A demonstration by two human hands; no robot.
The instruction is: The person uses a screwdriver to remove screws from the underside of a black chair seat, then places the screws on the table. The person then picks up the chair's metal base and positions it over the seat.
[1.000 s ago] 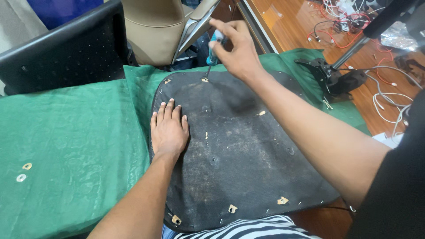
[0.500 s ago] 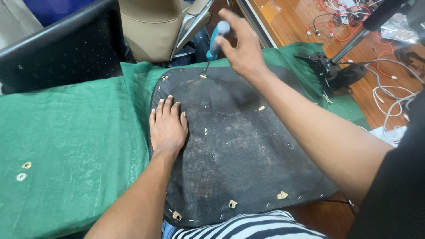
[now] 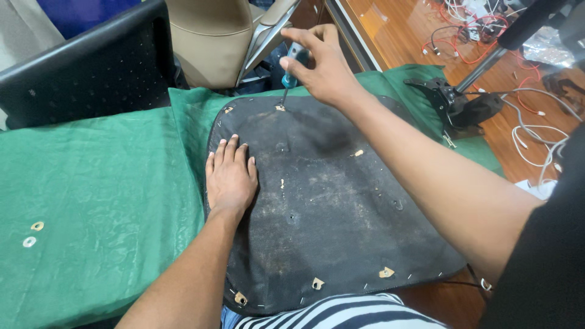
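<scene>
At frame centre I note the wide, dusty black fabric-covered seat panel [image 3: 329,201], judged stiff, best steadied flat, pinned by my open left hand [image 3: 230,176], while my right hand [image 3: 323,64] grips a teal-handled screwdriver [image 3: 291,70] at its upper edge.

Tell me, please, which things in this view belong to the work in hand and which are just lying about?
In use:
- screwdriver, gripped by the right hand, tip on the panel's far edge
- black seat panel, pressed flat by the left hand
- green cloth under it

Lying about:
- two washers on the cloth
- black chair
- beige chair
- cables on the floor
</scene>
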